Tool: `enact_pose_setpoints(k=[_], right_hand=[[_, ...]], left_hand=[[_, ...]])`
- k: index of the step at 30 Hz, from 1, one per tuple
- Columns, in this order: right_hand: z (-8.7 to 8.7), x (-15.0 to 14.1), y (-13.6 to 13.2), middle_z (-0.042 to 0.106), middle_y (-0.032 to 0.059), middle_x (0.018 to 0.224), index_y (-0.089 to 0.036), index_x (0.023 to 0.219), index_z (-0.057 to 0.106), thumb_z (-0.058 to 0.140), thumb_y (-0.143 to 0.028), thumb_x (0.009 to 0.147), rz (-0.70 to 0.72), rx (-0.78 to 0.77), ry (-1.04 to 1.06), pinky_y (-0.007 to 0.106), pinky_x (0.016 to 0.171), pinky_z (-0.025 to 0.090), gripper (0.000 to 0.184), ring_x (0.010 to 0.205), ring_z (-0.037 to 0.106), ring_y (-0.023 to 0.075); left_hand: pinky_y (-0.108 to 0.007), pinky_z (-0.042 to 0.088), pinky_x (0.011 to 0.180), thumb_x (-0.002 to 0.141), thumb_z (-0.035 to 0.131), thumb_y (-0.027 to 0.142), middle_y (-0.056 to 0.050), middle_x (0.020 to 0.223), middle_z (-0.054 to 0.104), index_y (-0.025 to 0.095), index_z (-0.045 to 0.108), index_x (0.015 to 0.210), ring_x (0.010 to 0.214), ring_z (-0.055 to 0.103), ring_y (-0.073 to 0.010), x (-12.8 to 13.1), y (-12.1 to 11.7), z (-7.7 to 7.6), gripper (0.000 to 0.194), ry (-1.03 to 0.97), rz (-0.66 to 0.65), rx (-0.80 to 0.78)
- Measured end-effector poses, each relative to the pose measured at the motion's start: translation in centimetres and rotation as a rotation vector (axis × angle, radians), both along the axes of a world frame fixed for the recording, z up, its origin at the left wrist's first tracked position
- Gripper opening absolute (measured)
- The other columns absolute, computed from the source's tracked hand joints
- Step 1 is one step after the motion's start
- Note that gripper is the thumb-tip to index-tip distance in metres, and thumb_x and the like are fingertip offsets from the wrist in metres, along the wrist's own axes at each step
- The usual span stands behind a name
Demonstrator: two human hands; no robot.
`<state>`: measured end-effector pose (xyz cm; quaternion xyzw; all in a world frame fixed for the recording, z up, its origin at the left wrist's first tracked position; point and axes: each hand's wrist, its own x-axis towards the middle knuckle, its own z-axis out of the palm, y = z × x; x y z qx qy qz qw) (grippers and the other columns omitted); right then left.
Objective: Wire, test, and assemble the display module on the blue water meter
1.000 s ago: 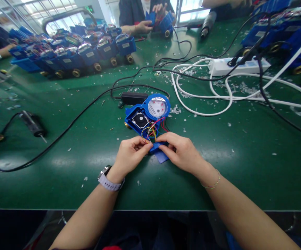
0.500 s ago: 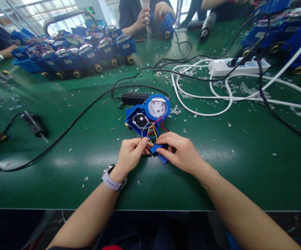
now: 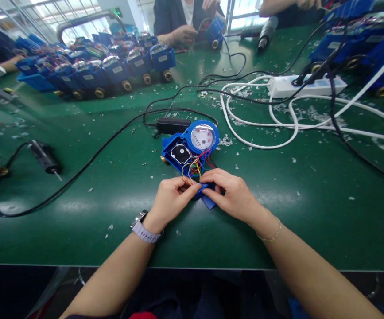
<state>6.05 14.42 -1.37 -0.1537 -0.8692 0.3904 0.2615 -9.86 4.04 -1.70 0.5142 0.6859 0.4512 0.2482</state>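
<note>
On the green worktop [image 3: 311, 221], head view, the left hand [image 3: 172, 199] and right hand [image 3: 230, 191] pinch a small blue part [image 3: 206, 186] between thumbs and fingers, just beside the open water meter [image 3: 188, 140] and its wires [image 3: 195, 166]; dial [image 3: 203, 136] print and rear white labels [image 3: 162, 58] are too small to read

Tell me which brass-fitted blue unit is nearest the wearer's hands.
The blue unit with the round dial facing up, just beyond the left hand and right hand. The other units are farther off, toward the back and sides.
</note>
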Motion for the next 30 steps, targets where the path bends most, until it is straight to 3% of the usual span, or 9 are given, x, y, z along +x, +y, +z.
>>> enact_pose_setpoints(k=[5,10,14,20,26,30], right_hand=[[-0.4,0.0,-0.2,0.065,0.002,0.101,-0.019,0.102,0.058,0.064,-0.007,0.084,-0.054,0.007,-0.005,0.024,0.056,0.044,0.023,0.057,0.051,0.0093],[-0.3,0.2,-0.2,0.057,0.0071,0.116,-0.018,0.092,0.058,0.068,-0.013,0.086,-0.096,0.174,-0.005,0.025,0.056,0.046,0.013,0.064,0.056,0.0107],[-0.1,0.3,-0.1,0.057,0.0068,0.113,-0.019,0.101,0.064,0.071,-0.019,0.086,-0.116,0.28,-0.098,0.027,0.059,0.049,0.016,0.069,0.06,0.0143],[-0.2,0.3,0.0,0.059,0.0082,0.11,-0.017,0.111,0.067,0.066,-0.016,0.089,-0.063,0.257,-0.094,0.031,0.067,0.054,0.022,0.081,0.063,0.0197],[-0.4,0.3,0.2,0.059,0.0075,0.103,-0.016,0.111,0.068,0.063,-0.015,0.091,-0.056,0.283,-0.078,0.033,0.071,0.055,0.021,0.086,0.063,0.0209],[-0.5,0.3,0.2,0.059,0.0074,0.103,-0.016,0.11,0.068,0.064,-0.014,0.091,-0.062,0.266,-0.074,0.032,0.071,0.054,0.02,0.084,0.063,0.02]], left_hand=[[-0.021,0.038,0.049,0.087,0.058,0.031,0.001,0.054,0.062,0.016,0.066,0.064,0.048,0.052,-0.0108,-0.2,0.1,0.3,0.029,0.107,0.003,0.018],[-0.022,0.036,0.048,0.093,0.051,0.035,0.0,0.051,0.06,0.015,0.064,0.059,0.047,0.051,-0.0108,-0.4,-0.1,0.0,0.041,0.167,0.002,0.007],[-0.022,0.043,0.052,0.095,0.047,0.038,-0.003,0.059,0.067,0.015,0.07,0.069,0.052,0.059,-0.0129,-0.6,-0.2,-0.4,0.041,0.092,-0.014,-0.004],[-0.022,0.048,0.052,0.095,0.047,0.042,-0.004,0.06,0.069,0.015,0.074,0.079,0.052,0.063,-0.0135,-1.0,-0.1,-0.5,0.041,-0.06,-0.038,-0.051],[-0.019,0.045,0.048,0.082,0.066,0.036,0.001,0.056,0.066,0.016,0.07,0.072,0.049,0.059,-0.0111,-1.1,0.0,0.2,0.023,-0.133,0.071,-0.021],[-0.019,0.045,0.051,0.083,0.065,0.035,0.0,0.055,0.067,0.015,0.072,0.07,0.05,0.059,-0.0104,-1.5,-0.2,0.7,0.025,-0.109,0.078,-0.021]])
